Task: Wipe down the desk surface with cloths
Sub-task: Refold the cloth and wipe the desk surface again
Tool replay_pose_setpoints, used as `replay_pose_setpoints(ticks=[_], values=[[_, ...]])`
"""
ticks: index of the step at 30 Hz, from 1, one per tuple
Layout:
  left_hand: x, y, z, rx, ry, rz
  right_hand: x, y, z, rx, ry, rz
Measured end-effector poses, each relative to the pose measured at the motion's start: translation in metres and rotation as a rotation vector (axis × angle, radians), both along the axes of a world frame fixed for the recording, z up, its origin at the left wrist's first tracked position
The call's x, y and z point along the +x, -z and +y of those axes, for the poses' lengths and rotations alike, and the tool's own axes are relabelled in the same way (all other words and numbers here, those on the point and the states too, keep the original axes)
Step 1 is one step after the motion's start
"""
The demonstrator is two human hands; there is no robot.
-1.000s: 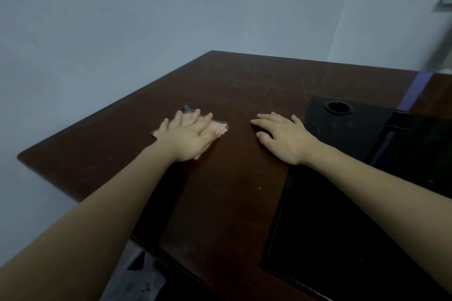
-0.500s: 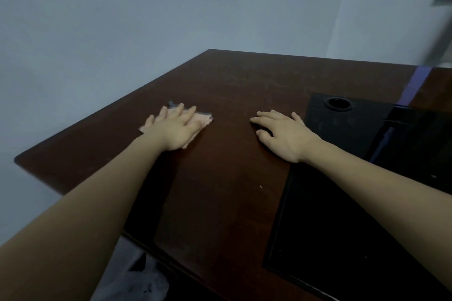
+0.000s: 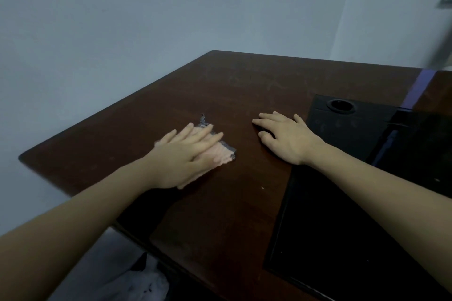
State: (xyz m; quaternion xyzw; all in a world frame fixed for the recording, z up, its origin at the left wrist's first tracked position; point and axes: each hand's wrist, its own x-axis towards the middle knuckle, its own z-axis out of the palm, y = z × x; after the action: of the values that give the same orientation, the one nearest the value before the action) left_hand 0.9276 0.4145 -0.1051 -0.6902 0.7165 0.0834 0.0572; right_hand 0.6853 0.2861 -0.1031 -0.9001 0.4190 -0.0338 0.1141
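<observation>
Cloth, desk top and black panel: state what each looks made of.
Cloth: soft pink fabric with a grey edge, probably fluffy microfibre.
Desk: dark brown wood or veneer, dull sheen, faint smears.
Black panel: smooth, glossy, reflective; glass or plastic, unclear which.

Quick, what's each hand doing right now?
Left hand: open, flat fingers pressing the pink cloth on the desk.
Right hand: open, resting on the desk, holding nothing.

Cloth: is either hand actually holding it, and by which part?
Neither grips it. The left hand presses flat on the middle of the pink cloth, fingers straight. The right hand rests bare on the desk.
</observation>
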Motion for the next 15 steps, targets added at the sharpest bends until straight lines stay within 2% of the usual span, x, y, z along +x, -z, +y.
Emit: replay_pose_setpoints(ticks=[4,8,11,15], values=[[0.043,-0.001,-0.023,0.008,-0.180,-0.069,0.000,0.000,-0.001,0.001,-0.002,-0.007],[0.061,0.002,-0.063,-0.035,-0.376,-0.040,0.000,-0.001,0.000,0.001,0.001,-0.006],[0.042,0.003,-0.073,-0.027,-0.372,-0.021,-0.001,-0.001,-0.001,0.004,-0.004,-0.005],[0.012,0.001,-0.049,-0.014,-0.197,-0.013,0.002,-0.003,-0.006,-0.023,0.021,0.019]])
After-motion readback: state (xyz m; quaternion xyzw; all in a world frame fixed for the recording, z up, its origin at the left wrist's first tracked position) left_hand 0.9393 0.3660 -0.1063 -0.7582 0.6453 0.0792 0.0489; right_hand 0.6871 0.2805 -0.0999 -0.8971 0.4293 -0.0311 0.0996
